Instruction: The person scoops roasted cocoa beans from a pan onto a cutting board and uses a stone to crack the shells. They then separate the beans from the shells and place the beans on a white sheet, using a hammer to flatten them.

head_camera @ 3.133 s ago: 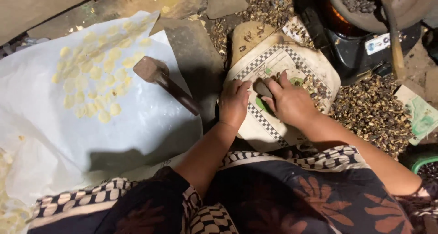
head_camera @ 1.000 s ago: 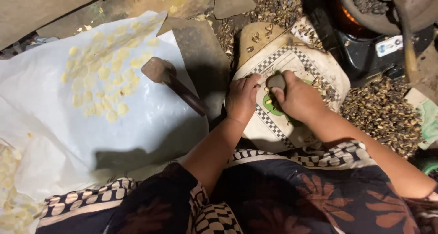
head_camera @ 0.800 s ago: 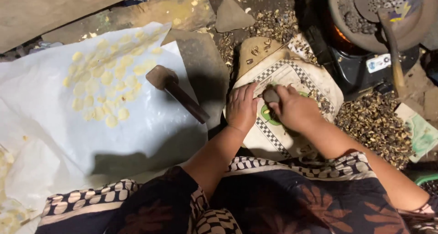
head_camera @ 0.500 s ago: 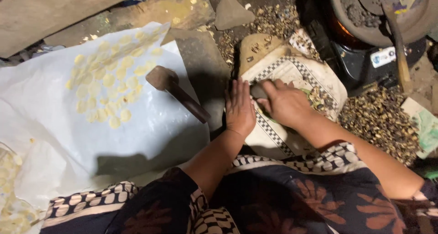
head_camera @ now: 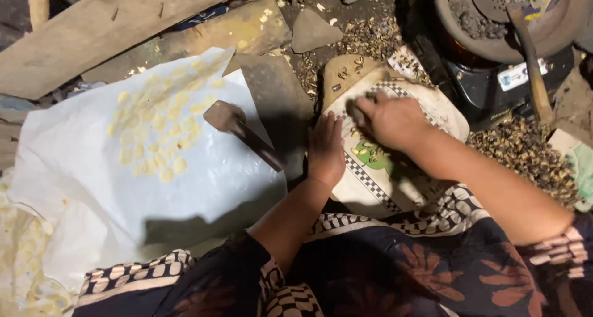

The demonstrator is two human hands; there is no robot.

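Head view, single frame. Right hand [head_camera: 395,120] lies over the upper part of a woven sack [head_camera: 395,169] with a checkered border and a green patch. Its fingers are curled; whether the grip is closed on anything cannot be told, since the fingertips are motion-blurred and a dark blur sits just at them. Left hand [head_camera: 325,150] rests flat, fingers straight and together, palm down on the sack's left edge; it holds nothing. Small pale kernels [head_camera: 364,149] lie on the sack between the two hands.

Left of the left hand: wooden mallet [head_camera: 242,131], head up-left, handle running down-right towards the wrist, lying on a dark flat stone [head_camera: 278,101]; not touched. Under the mallet head, a white plastic sheet [head_camera: 92,181] bearing flattened yellow discs [head_camera: 164,131] in a loose cluster.

Top right: dark pan [head_camera: 494,20] on a black stove [head_camera: 494,85], both cut by the frame edge; contents hard to make out. A wooden handle [head_camera: 532,63] leans out of it. Heap of husks [head_camera: 525,156] on the floor right of the sack, partly hidden by the right forearm. Patterned cloth fills the lower frame.
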